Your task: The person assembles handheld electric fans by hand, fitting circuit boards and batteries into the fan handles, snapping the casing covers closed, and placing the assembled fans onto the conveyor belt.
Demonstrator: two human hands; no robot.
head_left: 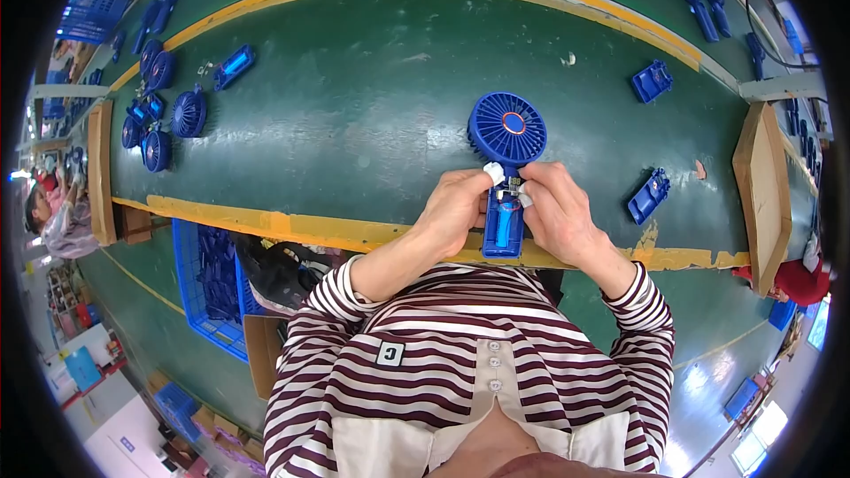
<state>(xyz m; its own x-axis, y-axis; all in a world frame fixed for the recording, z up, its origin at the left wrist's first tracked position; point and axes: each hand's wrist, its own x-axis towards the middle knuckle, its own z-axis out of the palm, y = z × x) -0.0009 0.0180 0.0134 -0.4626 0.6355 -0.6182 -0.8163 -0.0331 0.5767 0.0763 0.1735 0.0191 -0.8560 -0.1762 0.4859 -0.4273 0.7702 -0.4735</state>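
The blue fan (pixel 522 135) is just beyond the yellow strip (pixel 292 226), its opened handle (pixel 491 237) reaching over it. The left hand (pixel 456 210) grips the handle's neck; the right hand (pixel 561 214) curls against it, its exact hold untellable. The fan looks light and stiff, best taken by the handle's sides; the wiring (pixel 506 206) seems fragile. Fingertips (pixel 494 173) hide part of the circuit board (pixel 513 182).

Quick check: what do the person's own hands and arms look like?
Both sleeves have narrow dark maroon and white stripes. The left hand and right hand each show what looks like a white fingertip covering; otherwise they appear ungloved.
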